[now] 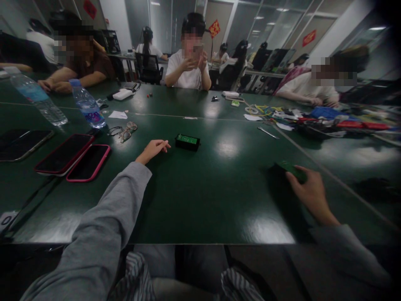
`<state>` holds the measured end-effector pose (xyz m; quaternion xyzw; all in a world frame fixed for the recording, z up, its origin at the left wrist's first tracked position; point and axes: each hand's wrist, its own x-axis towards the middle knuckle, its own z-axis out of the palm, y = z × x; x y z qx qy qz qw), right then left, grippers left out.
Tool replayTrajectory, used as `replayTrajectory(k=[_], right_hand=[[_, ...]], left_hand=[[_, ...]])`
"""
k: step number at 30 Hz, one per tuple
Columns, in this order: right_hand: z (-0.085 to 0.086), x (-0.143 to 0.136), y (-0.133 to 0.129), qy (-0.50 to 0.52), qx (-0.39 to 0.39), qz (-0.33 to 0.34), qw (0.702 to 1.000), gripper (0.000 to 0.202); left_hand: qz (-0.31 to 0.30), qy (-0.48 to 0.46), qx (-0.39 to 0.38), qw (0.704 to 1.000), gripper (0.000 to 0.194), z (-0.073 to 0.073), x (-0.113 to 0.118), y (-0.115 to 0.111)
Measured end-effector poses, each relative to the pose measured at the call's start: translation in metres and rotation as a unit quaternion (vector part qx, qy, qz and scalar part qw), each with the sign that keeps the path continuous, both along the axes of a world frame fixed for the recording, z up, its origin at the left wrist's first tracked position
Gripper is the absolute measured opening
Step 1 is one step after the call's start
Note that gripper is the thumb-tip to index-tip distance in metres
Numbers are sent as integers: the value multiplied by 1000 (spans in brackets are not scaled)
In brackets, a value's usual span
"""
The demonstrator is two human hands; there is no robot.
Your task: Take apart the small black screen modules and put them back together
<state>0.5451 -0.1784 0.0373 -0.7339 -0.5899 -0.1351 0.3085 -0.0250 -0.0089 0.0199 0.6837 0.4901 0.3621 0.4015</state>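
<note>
Green board (290, 168) partly hidden, blurred
Right hand (309, 189) covers its right side; black phone (23, 144) cut off at left.

Just left of centre in the frame, your left hand (153, 149) is near a case (186, 146) with a circuit board (188, 139) in it, lying on the table (203, 200) to that hand's right. At centre right, your right hand (310, 190) holds a second circuit board (292, 170). At the left side, you have three smartphones (89, 164), with two water bottles (88, 104) behind them and eyeglasses (125, 134) to the bottles' right. Upper right, a hand tool (267, 133) lies before a heap of cables (347, 124).
</note>
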Motion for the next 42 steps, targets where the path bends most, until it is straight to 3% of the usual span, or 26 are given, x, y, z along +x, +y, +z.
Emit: replayTrajectory(k=[3, 7, 10, 13, 17, 31, 38, 42], right_hand=[[4, -100, -2, 35, -8, 159, 987, 61], [16, -233, 3, 74, -74, 368, 924, 49], [16, -304, 25, 64, -81, 433, 896, 54], [9, -342, 53, 66, -45, 434, 897, 52], [1, -355, 72, 66, -13, 409, 910, 53], [3, -348, 69, 43, -30, 408, 911, 53], [3, -347, 69, 83, -25, 428, 900, 55], [7, -341, 72, 105, 15, 419, 902, 51]], left_hand=[[0, 0, 0, 1000, 47, 0, 0, 0], [-2, -8, 6, 1000, 47, 1, 1, -2], [1, -20, 9, 1000, 49, 3, 2, -3], [13, -29, 8, 999, 54, 5, 3, -4], [36, -29, 5, 999, 56, 5, 4, -5], [30, -16, 22, 999, 53, 12, 5, -10], [24, -37, 17, 999, 51, 17, 6, -15], [27, -69, 5, 997, 53, 17, 2, -13]])
